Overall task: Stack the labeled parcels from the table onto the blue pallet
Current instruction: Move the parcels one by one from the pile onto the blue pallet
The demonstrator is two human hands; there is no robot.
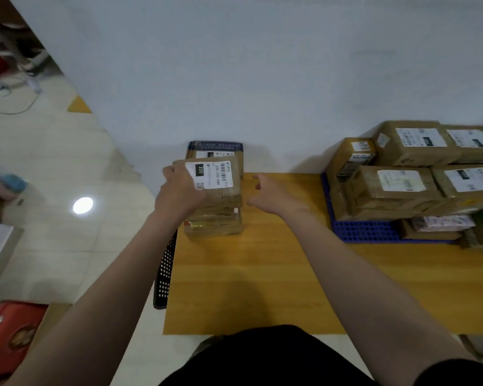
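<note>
A: Biggest first?
B: Yellow wooden table (262,274), filling the centre down to 6 o'clock.

A: Containers?
B: Blue pallet (365,232) sat on the table at 3 o'clock. It carried the pallet load (393,188): several brown parcels with white labels, packed touching, more than one layer deep. A black perforated crate (164,274) hung at the table's 9 o'clock edge, seen side-on. Couldn't tell what was in it.

A: Task parcels on the table?
B: A parcel stack (215,221) stood near the table's far-left corner, around 12 o'clock from the person and well apart from the pallet. A dark rim (215,145) showed behind it, with a labelled parcel against it. Couldn't tell if that one was inside.

A: Top one?
B: The top parcel (226,188) had its label up, reading "220", and sat tilted above the stack.

A: Hands?
B: The left hand (179,190) gripped the top parcel's 9 o'clock edge. The right hand (271,193) was at the stack's 3 o'clock, just beside it, fingers relaxed and spread, touching nothing.
</note>
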